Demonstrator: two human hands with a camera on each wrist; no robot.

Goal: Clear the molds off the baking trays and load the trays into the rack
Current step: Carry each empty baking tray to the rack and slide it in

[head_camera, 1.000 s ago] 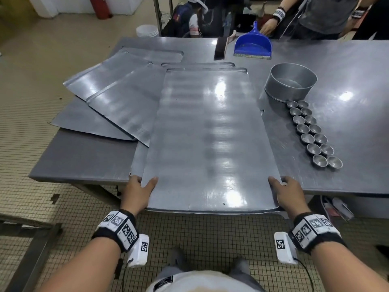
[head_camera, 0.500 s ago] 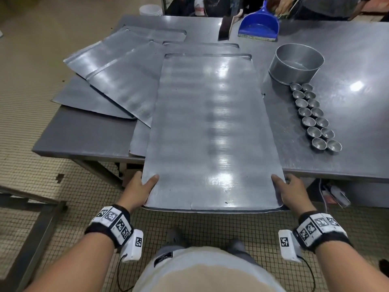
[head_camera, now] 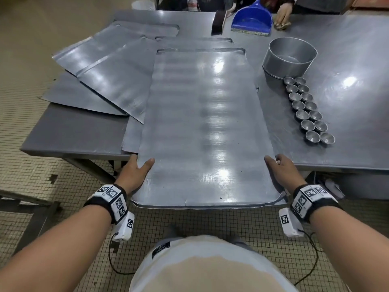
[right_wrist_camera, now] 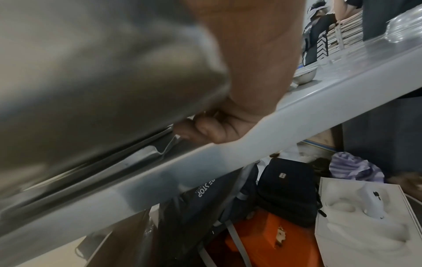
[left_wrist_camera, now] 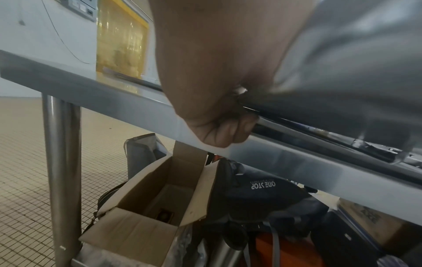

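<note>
The top tray [head_camera: 206, 127] lies centre-frame with its long axis running away from the person, its near end overhanging the desk [head_camera: 336, 60], where the left hand [head_camera: 136, 171] and right hand [head_camera: 282, 173], equally near, clamp its 2 corners, thumbs on top.

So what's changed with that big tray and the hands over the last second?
The top baking tray has slid toward the person, so more of its near end overhangs the table edge. The left hand and right hand still grip its near corners, thumbs on top; nothing was taken up or let go. The small molds, round pan and other trays lie as before.
</note>
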